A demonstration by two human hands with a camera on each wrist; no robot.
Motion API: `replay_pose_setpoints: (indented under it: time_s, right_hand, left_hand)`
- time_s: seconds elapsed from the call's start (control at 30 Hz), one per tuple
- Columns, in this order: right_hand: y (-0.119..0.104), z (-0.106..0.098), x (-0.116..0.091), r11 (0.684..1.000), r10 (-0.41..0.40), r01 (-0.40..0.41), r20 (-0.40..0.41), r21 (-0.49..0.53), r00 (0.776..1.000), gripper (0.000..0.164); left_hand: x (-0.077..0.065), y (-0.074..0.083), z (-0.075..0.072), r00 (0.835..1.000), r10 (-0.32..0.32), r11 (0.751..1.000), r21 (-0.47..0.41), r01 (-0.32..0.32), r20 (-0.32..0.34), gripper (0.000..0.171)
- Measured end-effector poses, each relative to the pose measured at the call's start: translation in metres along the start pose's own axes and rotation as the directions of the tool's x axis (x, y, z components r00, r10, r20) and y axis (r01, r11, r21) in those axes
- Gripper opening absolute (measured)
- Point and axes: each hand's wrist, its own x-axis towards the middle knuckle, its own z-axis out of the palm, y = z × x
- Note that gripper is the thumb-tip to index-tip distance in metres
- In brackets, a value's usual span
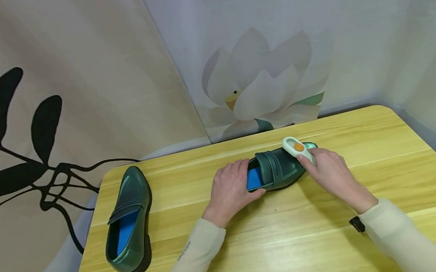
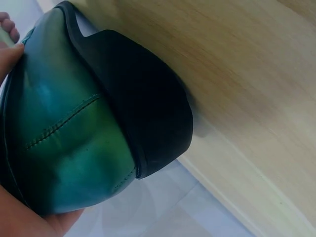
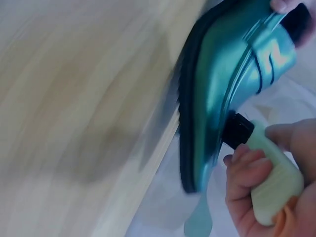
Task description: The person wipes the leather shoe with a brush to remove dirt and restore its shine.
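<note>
A dark green loafer (image 1: 281, 171) with a blue insole lies on the wooden table, toe to the right. My left hand (image 1: 230, 188) grips it around the heel; the left wrist view shows the stitched green heel (image 2: 64, 113) and black sole. My right hand (image 1: 333, 175) holds a small pale-handled shoe brush (image 1: 294, 145) with an orange spot, over the toe. From the right wrist, the brush's black head (image 3: 238, 131) touches the upper near the toe. The matching loafer (image 1: 132, 216) stands apart at the left, toe pointing away from me.
The wooden table (image 1: 279, 250) runs up to a hanging cloth (image 1: 114, 76) printed with leaves and a flower. Its rounded far corners and side edges are in view. A black band or device (image 1: 357, 224) sits at the right sleeve cuff.
</note>
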Motion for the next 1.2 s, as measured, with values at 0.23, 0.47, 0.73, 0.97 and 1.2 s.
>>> replay_pose_setpoints:
  time_s: [0.23,0.47,0.73,0.97,1.2]
  right_hand:
    - [0.024,-0.017,-0.007,0.999,0.019,-0.023,-0.082,-0.049,0.996,0.038]
    - [0.018,-0.006,-0.006,0.996,-0.052,0.044,-0.101,-0.08,0.994,0.037]
    - [0.006,0.005,-0.01,0.994,-0.092,0.092,0.002,-0.054,0.996,0.032]
    - [0.033,-0.013,-0.014,0.996,-0.034,0.028,-0.063,-0.08,0.997,0.035]
    - [0.043,-0.019,-0.014,0.996,-0.022,0.017,-0.064,-0.083,0.998,0.039]
  left_hand:
    - [-0.001,-0.001,0.0,1.0,0.009,1.0,-0.013,-0.009,-0.008,0.093]
    - [-0.001,-0.003,0.002,1.0,0.003,1.0,-0.007,-0.003,-0.012,0.093]
    - [0.001,-0.003,0.003,1.0,-0.003,1.0,-0.025,0.004,0.011,0.092]
    - [0.003,-0.003,0.001,1.0,0.004,1.0,-0.023,-0.003,0.021,0.091]
    - [0.005,-0.003,-0.002,0.999,-0.009,0.999,-0.034,0.011,0.05,0.09]
